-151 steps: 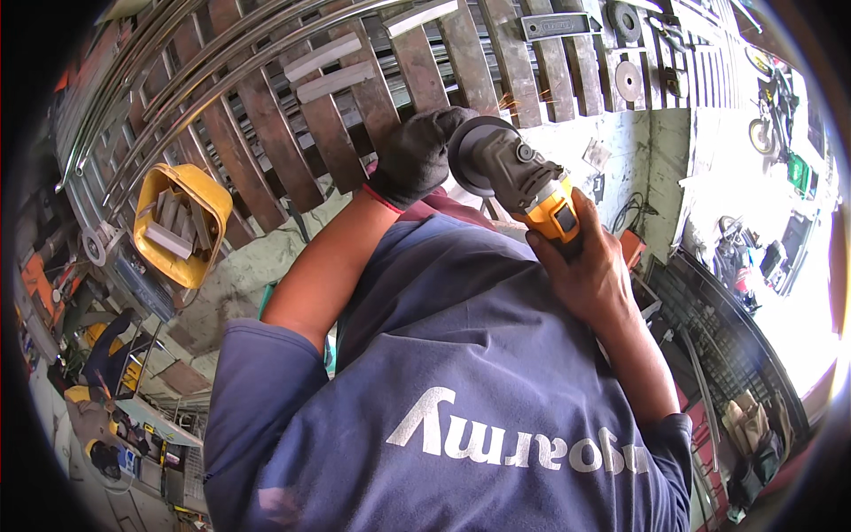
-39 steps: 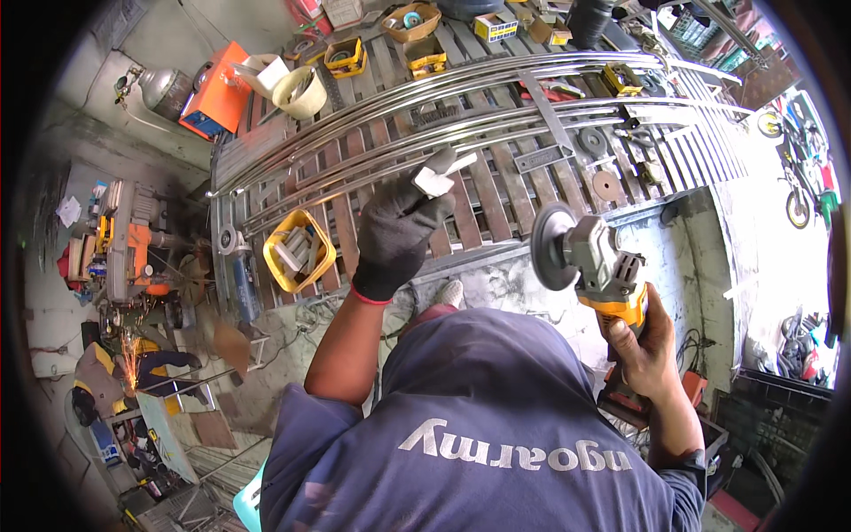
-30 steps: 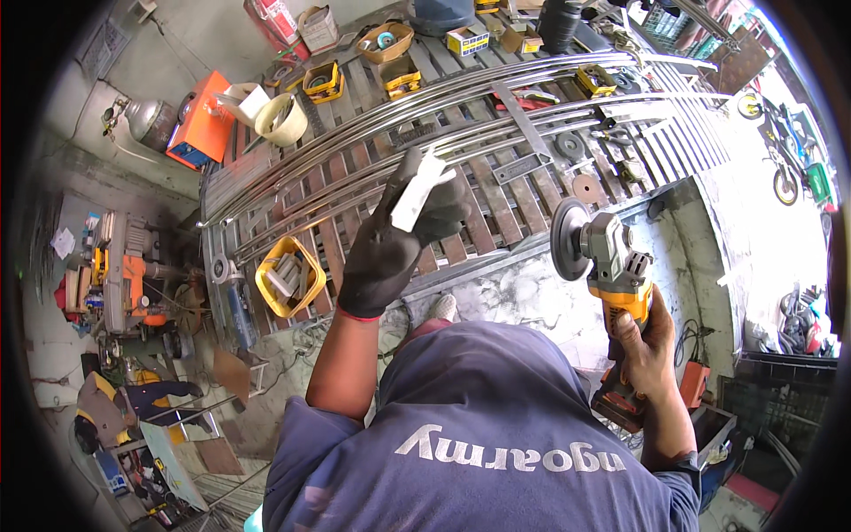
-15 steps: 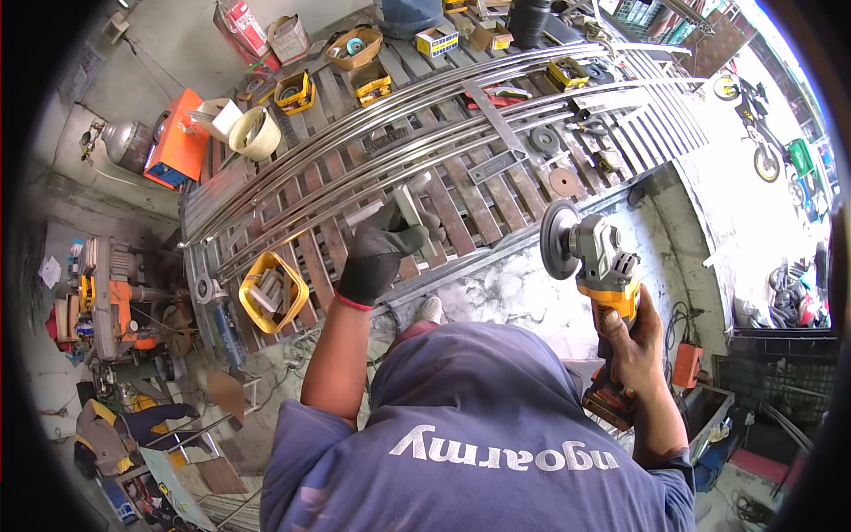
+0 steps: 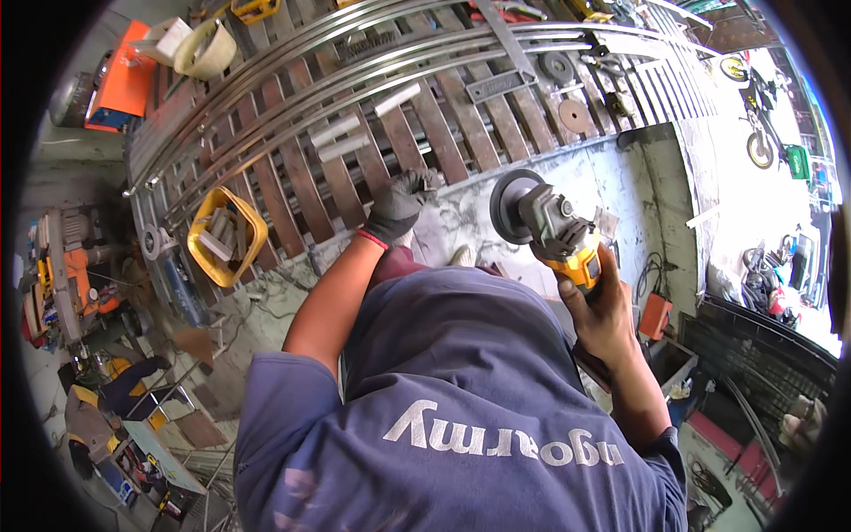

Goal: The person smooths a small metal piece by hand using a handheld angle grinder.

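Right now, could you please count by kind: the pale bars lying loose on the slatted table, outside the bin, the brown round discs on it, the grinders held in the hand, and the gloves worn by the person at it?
Pale bars: 3
Brown disc: 1
Held grinder: 1
Glove: 1
Total: 6

We get strong daylight from the right, which burns the ground [image 5: 731,208] there to white and washes out the far motorbike [image 5: 757,111]. The left side is dimmer, with the co-worker [image 5: 89,418] small and soft. Glints streak the metal rods [image 5: 266,58]; the grinder [image 5: 551,223] reads fairly crisp. Our fisheye view bows the bench [image 5: 441,131] and closes to a black rim.
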Demonstrator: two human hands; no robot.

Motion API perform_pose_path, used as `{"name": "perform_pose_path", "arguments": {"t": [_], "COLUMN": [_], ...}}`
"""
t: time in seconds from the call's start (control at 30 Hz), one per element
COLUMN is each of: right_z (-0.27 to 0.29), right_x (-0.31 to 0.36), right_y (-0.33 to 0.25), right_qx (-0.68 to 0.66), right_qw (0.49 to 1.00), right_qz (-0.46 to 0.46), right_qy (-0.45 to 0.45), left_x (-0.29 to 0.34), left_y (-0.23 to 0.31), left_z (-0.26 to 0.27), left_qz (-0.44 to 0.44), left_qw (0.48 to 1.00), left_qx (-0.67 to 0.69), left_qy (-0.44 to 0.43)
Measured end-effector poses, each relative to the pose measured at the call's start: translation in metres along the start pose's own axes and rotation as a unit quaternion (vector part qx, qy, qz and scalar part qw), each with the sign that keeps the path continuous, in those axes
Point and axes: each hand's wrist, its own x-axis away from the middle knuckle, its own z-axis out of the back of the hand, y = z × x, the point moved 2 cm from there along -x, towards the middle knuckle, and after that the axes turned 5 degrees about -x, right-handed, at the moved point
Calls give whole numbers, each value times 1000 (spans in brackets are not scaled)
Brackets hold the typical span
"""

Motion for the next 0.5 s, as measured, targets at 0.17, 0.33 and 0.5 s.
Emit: {"name": "perform_pose_path", "arguments": {"t": [0.17, 0.33, 0.5], "right_z": [-21, -43, -53], "right_x": [-17, -32, -45], "right_y": [-11, -12, -22], "right_qx": [25, 116, 132], "right_qw": [996, 987, 982], "right_qz": [-56, -52, -45], "right_qy": [-70, -103, -130], "left_x": [-2, -6, -5], "left_y": [-23, -7, -6], "left_z": [-5, -5, -4], "left_qz": [-43, -45, -83], "left_qw": [998, 996, 996], "left_qx": [32, 63, -4], "left_qy": [-36, -51, -45]}}
